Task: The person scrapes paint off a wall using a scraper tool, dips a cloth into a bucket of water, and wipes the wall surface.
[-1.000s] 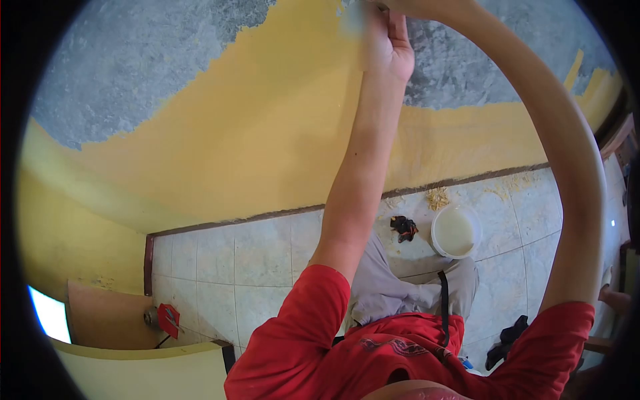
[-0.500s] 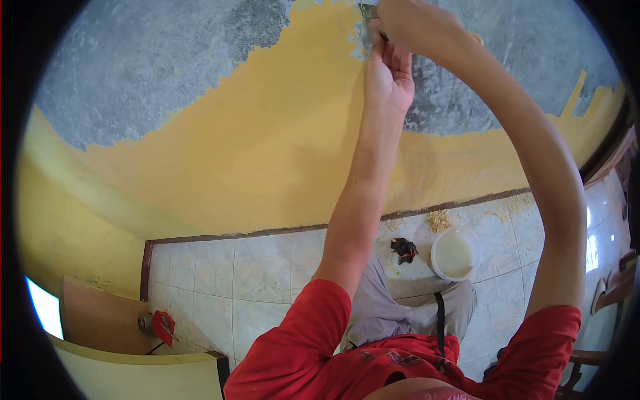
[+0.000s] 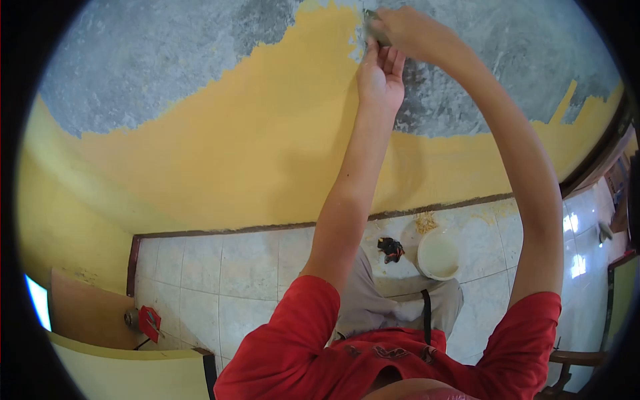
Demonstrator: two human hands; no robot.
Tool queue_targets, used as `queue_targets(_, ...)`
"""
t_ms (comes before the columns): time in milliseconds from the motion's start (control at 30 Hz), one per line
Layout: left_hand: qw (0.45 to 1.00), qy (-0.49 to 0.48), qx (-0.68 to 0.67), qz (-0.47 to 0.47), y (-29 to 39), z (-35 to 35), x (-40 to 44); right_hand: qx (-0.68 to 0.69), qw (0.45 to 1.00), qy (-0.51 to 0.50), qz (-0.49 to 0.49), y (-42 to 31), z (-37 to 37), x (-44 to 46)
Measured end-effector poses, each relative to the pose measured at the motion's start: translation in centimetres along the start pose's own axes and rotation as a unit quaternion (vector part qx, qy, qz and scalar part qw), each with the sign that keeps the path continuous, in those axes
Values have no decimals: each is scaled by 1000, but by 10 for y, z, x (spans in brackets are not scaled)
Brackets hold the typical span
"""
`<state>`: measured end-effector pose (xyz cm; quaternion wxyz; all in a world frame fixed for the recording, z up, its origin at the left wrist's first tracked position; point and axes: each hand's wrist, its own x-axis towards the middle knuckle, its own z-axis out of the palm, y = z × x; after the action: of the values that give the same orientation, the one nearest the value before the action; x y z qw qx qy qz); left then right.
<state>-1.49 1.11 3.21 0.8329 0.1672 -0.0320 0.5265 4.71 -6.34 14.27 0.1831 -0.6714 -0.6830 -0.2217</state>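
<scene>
Up high, the right hand has its grip closed around a blurred scraper against the wall, by the ragged edge of the yellow paint, while the left hand sits just below, palm showing and fingers bent up, though I can't tell whether its grip pinches the tool. With fingertips that close, a skid on the uneven edge could nick them, and too steep a blade might gouge the grey patch. Down by the knee, the bucket could tip if the leg shifts.
</scene>
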Motion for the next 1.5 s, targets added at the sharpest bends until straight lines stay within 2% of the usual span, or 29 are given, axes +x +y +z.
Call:
queue_targets(33, 1000, 6, -1, 3, 2, -2, -1, 31, 995, -86, 33, -11, -12, -1)
queue_targets(167, 997, -25, -68, -12, -12, 6, 0, -66, 995, -72, 34, -12, -8, 11)
queue_targets(200, 994, -50, -93, 3, -14, 6, 0, -99, 991, -93, -6, -12, -10, 14)
queue_targets(233, 994, -49, -94, 1, -14, 7, 1, -133, 984, -112, -45, -11, -12, 17)
queue_targets(367, 994, -24, -104, -2, -12, 7, -1, -86, 987, -131, -36, -15, -12, 16)
queue_targets(433, 996, 1, -95, 2, -3, 4, 2, -175, 973, -129, -77, -10, 10, 25)
queue_targets(467, 998, -3, -65, 9, 2, 3, 1, -176, 972, -133, -78, -14, 7, 20)
queue_targets(500, 999, -8, -34, 18, 6, 1, 0, -78, 991, -111, -3, -19, 3, 15)
queue_targets(533, 996, 23, -80, 14, 1, 6, -1, 21, 993, -87, 72, -24, -1, 12)
queue_targets(567, 996, 23, -80, 16, -4, 4, 2, 22, 994, -86, 71, -26, -2, 12)
queue_targets(633, 986, -55, -157, -1, -16, -2, 14, -19, 998, -37, 43, -28, -4, 13)
queue_targets(667, 984, -61, -170, -9, -16, 0, 13, -19, 998, -40, 41, -29, -5, 13)
queue_targets(800, 989, -29, -145, -6, -4, -17, 28, -20, 995, -97, 34, -23, 14, 28)
queue_targets(867, 971, -221, -92, -23, 7, -41, 46, -7, 993, -113, 33, -27, 17, 25)
queue_targets(900, 971, -220, -91, -25, 5, -42, 45, 55, 991, -86, 82, -33, 12, 17)
queue_targets(933, 986, -142, -86, -11, 4, -25, 31, 113, 983, -57, 130, -36, 7, 12)
queue_targets(967, 995, -64, -82, 4, 5, -12, 20, 111, 984, -57, 130, -35, 6, 10)
queue_targets(1000, 994, -64, -84, 4, 3, -19, 27, 97, 988, -41, 117, -35, 6, 9)
queue_targets(1067, 963, -256, -16, 87, 4, -33, 39, 82, 991, -25, 102, -30, 12, 10)
queue_targets(1100, 962, -257, -16, 88, 6, -31, 39, 85, 992, -16, 89, -27, 18, 15)
queue_targets(1167, 1000, -14, -6, -4, 16, -24, 34, 91, 993, -6, 76, -22, 33, 22)
queue_targets(1233, 1000, 11, 28, 0, 30, -22, 31, 15, 1000, 18, 0, -15, 51, 25)
queue_targets(1267, 997, 35, 62, 6, 33, -25, 33, 14, 1000, 17, -1, -13, 55, 28)
queue_targets(1300, 998, 36, 60, 7, 35, -27, 34, 25, 999, 24, 13, -11, 58, 31)
queue_targets(1367, 997, -29, 67, 3, 40, -31, 39, 41, 998, 31, 26, -15, 61, 31)
queue_targets(1400, 997, -22, 68, 3, 42, -34, 40, 105, 991, 52, 72, -21, 61, 28)
queue_targets(1433, 995, 29, 88, 31, 45, -28, 42, 164, 977, 77, 117, -28, 53, 24)
queue_targets(1467, 990, 80, 104, 60, 45, -23, 41, 163, 977, 73, 116, -34, 45, 15)
queue_targets(1500, 989, 81, 103, 62, 45, -16, 33, 225, 963, 52, 135, -44, 32, 3)
